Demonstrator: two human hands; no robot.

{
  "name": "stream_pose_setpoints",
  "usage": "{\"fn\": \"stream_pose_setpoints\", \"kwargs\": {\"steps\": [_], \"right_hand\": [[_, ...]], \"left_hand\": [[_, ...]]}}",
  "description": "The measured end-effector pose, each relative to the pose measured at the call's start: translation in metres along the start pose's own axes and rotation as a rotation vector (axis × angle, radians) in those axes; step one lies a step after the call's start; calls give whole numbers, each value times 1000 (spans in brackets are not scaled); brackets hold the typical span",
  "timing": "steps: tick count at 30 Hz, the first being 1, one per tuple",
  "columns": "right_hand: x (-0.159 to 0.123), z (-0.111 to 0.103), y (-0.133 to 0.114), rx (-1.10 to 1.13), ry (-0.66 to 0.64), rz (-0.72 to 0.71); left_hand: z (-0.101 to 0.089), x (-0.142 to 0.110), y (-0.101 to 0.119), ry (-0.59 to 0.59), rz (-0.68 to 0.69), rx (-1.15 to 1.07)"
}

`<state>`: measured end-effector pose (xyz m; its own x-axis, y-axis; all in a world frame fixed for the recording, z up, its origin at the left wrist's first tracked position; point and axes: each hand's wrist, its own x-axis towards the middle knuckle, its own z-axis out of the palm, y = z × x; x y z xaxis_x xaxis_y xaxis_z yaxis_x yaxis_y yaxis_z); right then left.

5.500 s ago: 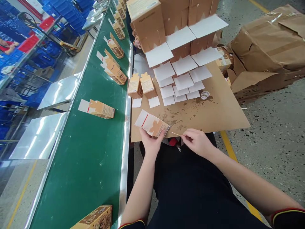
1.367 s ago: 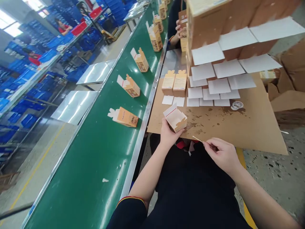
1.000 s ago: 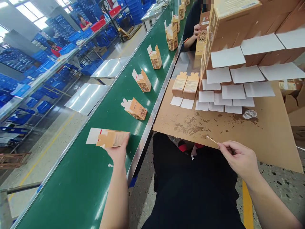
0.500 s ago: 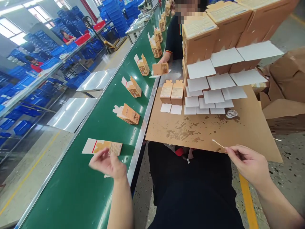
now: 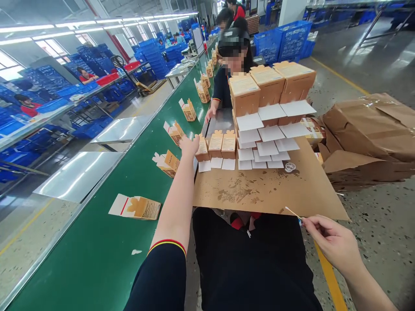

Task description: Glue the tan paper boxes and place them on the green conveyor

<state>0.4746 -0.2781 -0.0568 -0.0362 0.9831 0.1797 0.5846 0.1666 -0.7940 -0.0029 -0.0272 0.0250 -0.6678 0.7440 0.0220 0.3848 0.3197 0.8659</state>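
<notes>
My left hand (image 5: 189, 145) is stretched out to the far left corner of the cardboard sheet (image 5: 292, 194) and closes on a small tan carton (image 5: 202, 149), the leftmost of three standing in a row. My right hand (image 5: 330, 242) hovers near the sheet's front right corner, pinching a thin swab stick (image 5: 292, 212). A folded carton (image 5: 136, 207) with its white flap open lies flat on the green conveyor belt (image 5: 106, 246) to my left.
Rows of tan cartons (image 5: 270, 84) with white flaps out are stacked at the back of the sheet, a small clear cup (image 5: 289, 166) beside them. More cartons (image 5: 167, 162) ride the belt. A co-worker (image 5: 227, 82) sits ahead. Wrapped brown bundles (image 5: 369, 134) lie right.
My left hand set the folded carton on the belt, let go, and reached forward to the row of standing cartons. My right hand kept the swab and barely moved.
</notes>
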Motion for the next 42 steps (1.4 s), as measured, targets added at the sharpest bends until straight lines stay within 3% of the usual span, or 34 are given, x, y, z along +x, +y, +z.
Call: {"fn": "stream_pose_setpoints", "kwargs": {"steps": [2,5,9,11,13,15,18,21,24,29,36,42], "right_hand": [[-3,-4,11,-6,3,26],[-4,-8,20,2,16,55],[4,-13,13,15,52,38],[11,-13,2,3,95,21],[18,-8,-13,2,103,-3],[24,7,-30,21,50,-38],[32,49,-51,45,-105,-110],[39,99,-62,59,-226,-185],[50,139,-65,10,-238,-225],[68,169,-65,-125,-284,-232],[56,173,-77,-97,-371,-287],[33,134,-69,31,-338,-270]], "left_hand": [[12,-2,-4,-68,-120,17],[14,-21,-23,-131,-160,-17],[-11,-67,-62,-79,-130,-87],[-28,-96,-83,-59,-97,-229],[-41,-126,-100,-114,-45,-453],[-45,-153,-110,-242,-8,-616],[-38,-179,-113,-381,4,-612],[-26,-188,-112,-376,28,-556],[-21,-190,-114,-382,44,-528],[-22,-192,-116,-359,52,-503],[-17,-199,-117,-379,38,-438],[-12,-218,-118,-322,163,-273]]}}
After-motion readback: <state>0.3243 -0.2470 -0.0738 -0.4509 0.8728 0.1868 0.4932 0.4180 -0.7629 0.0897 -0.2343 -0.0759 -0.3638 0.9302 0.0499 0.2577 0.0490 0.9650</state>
